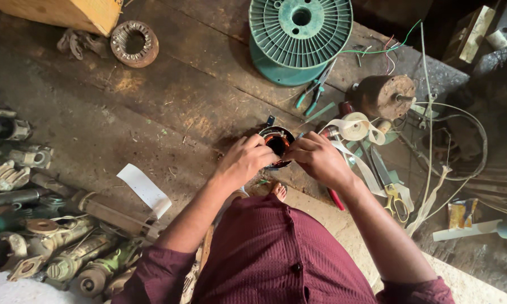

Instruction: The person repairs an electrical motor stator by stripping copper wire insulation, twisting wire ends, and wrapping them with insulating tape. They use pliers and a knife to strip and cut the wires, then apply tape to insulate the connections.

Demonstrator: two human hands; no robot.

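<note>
The wooden bench (169,95) fills most of the view, dark and stained. At its far edge stands a big green spool (300,35), flange up, with pliers (316,90) lying just beside it toward the person. To the right of those sits a brown drum-shaped motor part (385,95) with a short shaft sticking out sideways. In the far left corner is a wooden block (67,12), and just beside it a rusty ring (134,43). A heap of old metal fittings (56,253) crowds the near left, with a white paper strip (143,188) near them. Right of the hands lie a roll of white tape (356,126) and yellow-handled scissors (396,202).

Near the bench's front edge, in the middle, is the stator (277,143), a small round ring with copper windings inside. Its opening faces up at the camera, so its axis runs roughly vertical; it has no long side that I can make out. The left hand (243,160) is curled closed on its left rim, and the right hand (320,159) is closed on the right rim, fingers pinched at the winding. Both hands touch it and hold it between them.
</note>
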